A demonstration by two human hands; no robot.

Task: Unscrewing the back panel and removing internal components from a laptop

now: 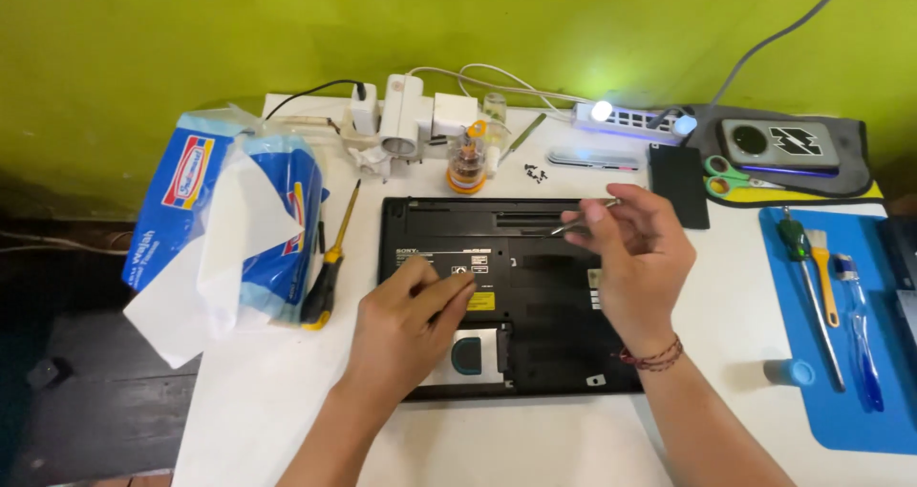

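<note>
The white table (535, 449) bears an upturned black laptop (516, 286), tissue pack (229, 220), blue mat (841, 353).

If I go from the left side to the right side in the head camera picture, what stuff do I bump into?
Tissue pack → yellow-handled screwdriver → left hand on the black laptop → right hand holding tweezers → green-handled scissors → blue mat with a brush.
</note>
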